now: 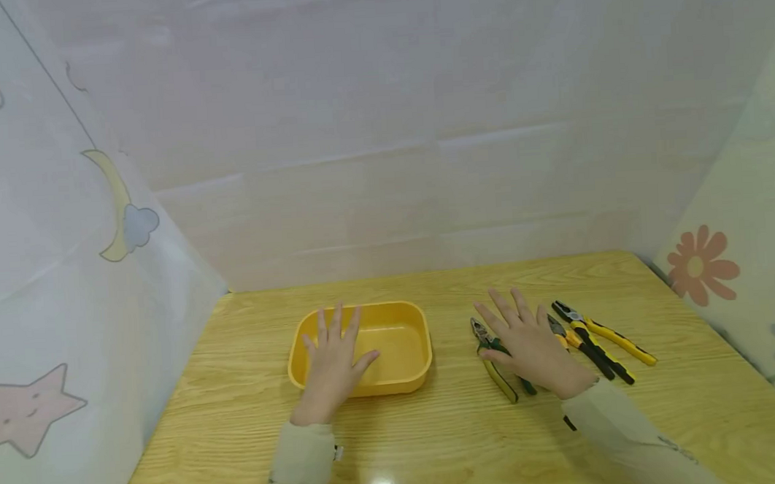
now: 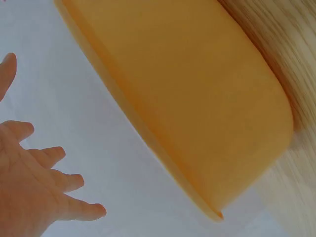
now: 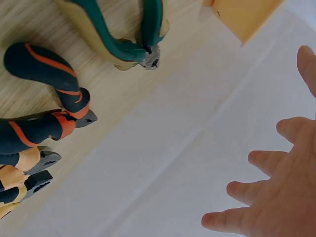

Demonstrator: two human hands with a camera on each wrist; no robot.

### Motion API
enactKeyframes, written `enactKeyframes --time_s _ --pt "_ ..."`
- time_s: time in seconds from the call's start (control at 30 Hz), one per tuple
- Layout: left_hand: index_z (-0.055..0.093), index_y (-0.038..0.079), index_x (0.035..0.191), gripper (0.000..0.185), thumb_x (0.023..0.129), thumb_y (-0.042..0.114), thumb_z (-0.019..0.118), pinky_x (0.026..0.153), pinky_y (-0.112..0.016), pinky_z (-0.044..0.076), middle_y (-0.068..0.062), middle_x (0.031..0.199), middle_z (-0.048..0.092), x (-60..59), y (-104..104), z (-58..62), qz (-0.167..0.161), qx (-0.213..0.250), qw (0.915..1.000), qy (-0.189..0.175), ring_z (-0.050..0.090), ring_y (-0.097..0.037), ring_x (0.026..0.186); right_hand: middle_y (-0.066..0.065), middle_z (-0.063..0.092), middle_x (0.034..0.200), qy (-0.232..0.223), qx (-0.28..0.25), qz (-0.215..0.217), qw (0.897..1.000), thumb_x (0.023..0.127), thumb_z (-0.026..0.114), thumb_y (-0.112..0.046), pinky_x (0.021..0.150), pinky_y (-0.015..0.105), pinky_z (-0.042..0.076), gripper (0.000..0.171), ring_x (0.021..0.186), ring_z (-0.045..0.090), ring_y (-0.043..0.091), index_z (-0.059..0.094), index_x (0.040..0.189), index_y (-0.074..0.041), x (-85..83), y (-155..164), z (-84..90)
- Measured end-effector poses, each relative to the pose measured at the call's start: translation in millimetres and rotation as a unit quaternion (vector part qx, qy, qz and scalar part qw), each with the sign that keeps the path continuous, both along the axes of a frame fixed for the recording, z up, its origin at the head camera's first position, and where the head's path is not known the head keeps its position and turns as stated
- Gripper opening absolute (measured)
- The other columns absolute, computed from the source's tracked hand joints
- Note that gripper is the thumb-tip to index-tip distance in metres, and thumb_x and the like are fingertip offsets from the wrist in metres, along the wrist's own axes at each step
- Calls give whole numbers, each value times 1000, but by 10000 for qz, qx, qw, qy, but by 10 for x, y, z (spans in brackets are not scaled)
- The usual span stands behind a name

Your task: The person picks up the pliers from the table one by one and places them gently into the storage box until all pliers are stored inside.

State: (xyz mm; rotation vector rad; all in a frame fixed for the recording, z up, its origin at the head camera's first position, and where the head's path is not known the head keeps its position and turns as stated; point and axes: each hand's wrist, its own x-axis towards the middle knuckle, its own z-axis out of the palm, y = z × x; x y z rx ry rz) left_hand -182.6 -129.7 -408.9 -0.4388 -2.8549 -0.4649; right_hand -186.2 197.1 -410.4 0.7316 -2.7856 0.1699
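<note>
Two hands flat: left hand fingers over tray, right hand fingers over pliers.

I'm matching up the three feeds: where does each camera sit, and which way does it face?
Head: looks forward and down at the table, both hands and sleeves in view.
Left wrist: sits behind the left hand, facing the yellow tray.
Right wrist: behind the right hand, facing the pliers.
All views show the tray.
</note>
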Motion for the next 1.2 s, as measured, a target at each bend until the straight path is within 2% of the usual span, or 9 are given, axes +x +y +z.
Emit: enactKeyframes --time_s 0.17,0.3,0.43,0.57,0.7,0.83,1.13,1.2 --pt "27 1 152 77 94 37 63 96 -80 12 -28 155 15 3 -132 -16 29 216 9997 -66 5 -54 140 24 22 155 121 62 -5 9999 89 68 -41 94 79 22 77 139 16 53 37 150 -7 -6 14 -34" --pt "25 -2 152 78 94 33 64 98 -79 8 -29 155 13 10 -218 -42 87 437 9989 -159 1 -54 140 24 23 155 276 143 9 9995 89 68 -42 92 78 27 78 138 19 52 36 150 -7 -1 21 -63" --pt "22 -1 153 79 94 31 64 99 -78 8 -29 156 11 21 -310 -76 202 523 9979 -325 -2 -53 140 25 27 153 487 250 26 9985 87 71 -41 90 76 32 79 135 25 53 38 149 -6 11 27 -95" --pt "20 -1 153 80 95 32 64 99 -77 10 -29 156 9 25 -407 -123 306 514 9972 -451 -1 -54 140 26 31 150 555 259 35 9981 86 71 -41 89 75 34 78 133 29 53 39 148 -5 9 27 -132" --pt "18 -2 153 80 95 30 63 100 -76 10 -29 156 7 21 -477 -152 375 698 9949 -627 -2 -53 140 26 33 149 617 232 109 9978 87 70 -41 88 74 36 76 132 31 52 39 147 -6 0 31 -171" --pt "15 -3 153 81 96 29 62 103 -73 9 -29 157 4 27 -534 -169 385 914 9914 -852 -5 -52 140 26 33 149 704 121 201 9972 91 63 -45 89 74 35 72 131 33 52 40 147 -6 -3 39 -199" --pt "10 -10 151 80 98 22 60 104 -70 10 -34 154 3 62 -691 -235 287 1518 9817 -1111 -4 -56 138 26 32 149 913 -181 289 9952 98 36 -59 92 76 30 72 130 34 52 41 147 -7 5 53 -293" --pt "9 -10 151 79 98 22 59 105 -70 10 -33 155 2 55 -729 -241 279 1678 9781 -1197 -5 -56 138 26 34 148 1012 -214 321 9941 99 37 -58 91 76 30 71 130 35 52 39 148 -8 3 64 -317"
